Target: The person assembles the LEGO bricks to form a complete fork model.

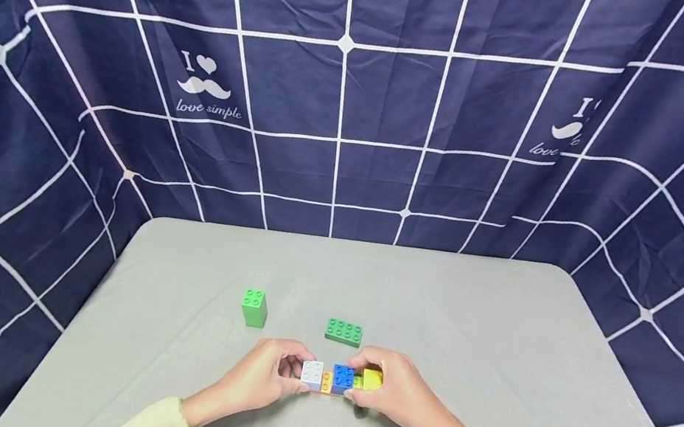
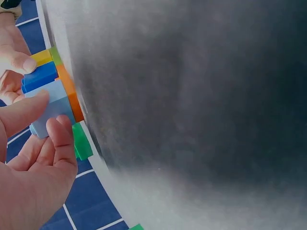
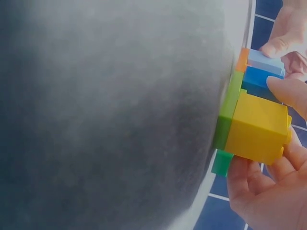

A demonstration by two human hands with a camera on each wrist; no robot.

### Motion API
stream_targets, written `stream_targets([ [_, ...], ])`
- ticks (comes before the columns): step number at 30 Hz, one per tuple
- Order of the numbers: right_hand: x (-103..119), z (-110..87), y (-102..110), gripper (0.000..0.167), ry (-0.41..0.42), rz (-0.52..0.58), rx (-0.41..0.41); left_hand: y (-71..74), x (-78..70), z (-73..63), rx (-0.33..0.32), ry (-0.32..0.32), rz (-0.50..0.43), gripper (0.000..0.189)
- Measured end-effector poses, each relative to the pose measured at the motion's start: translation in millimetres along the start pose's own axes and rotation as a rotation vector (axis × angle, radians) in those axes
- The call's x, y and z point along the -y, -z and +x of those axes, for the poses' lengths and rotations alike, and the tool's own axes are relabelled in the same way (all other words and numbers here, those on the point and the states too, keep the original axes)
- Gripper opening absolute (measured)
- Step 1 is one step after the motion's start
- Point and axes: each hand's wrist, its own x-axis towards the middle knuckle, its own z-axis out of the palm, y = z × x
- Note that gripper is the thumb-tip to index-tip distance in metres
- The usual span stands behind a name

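In the head view, my left hand (image 1: pixel 266 373) pinches a light blue building brick (image 1: pixel 311 374) between thumb and fingers. My right hand (image 1: pixel 397 394) grips a blue brick (image 1: pixel 343 378), its thumb on the near side and a fingertip at the far side. Both bricks stand on a joined row, with an orange brick (image 2: pixel 70 93) at the left and a lime green brick (image 3: pixel 228 112) at the right. A tall yellow brick (image 3: pixel 259 127) sits on the lime green one, partly hidden by my right hand in the head view.
Beyond the hands, a dark green brick (image 1: pixel 343 332) lies studs up on the grey table (image 1: pixel 436 296). A tall bright green brick stack (image 1: pixel 255 310) stands farther left. Dark blue curtains (image 1: pixel 386 101) with white lines enclose the table's back and sides.
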Motion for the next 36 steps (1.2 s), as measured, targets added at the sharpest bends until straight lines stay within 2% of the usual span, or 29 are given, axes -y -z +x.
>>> stream_targets([
  [14, 0.4, -2.0, 1.5, 0.032, -0.002, -0.110, 0.031, -1.6, -0.2, -1.6, 0.017, -0.011, 0.061, 0.027],
  [21, -7.3, -9.6, 2.8, 0.035, -0.014, -0.137, 0.027, -2.0, 2.4, -1.4, 0.018, 0.004, 0.033, 0.030],
  [25, -13.5, -12.3, 5.2, 0.034, 0.001, -0.199, 0.000, -2.1, 3.4, -0.4, 0.017, 0.008, 0.022, 0.031],
  [29, -14.3, -14.0, 8.4, 0.033, -0.006, -0.257, -0.001, -3.9, 5.0, -0.2, 0.015, 0.018, 0.042, 0.034],
  [36, -12.8, -14.0, 11.3, 0.035, -0.013, -0.273, 0.017, -7.7, 5.2, 0.7, 0.016, 0.023, 0.091, 0.033],
])
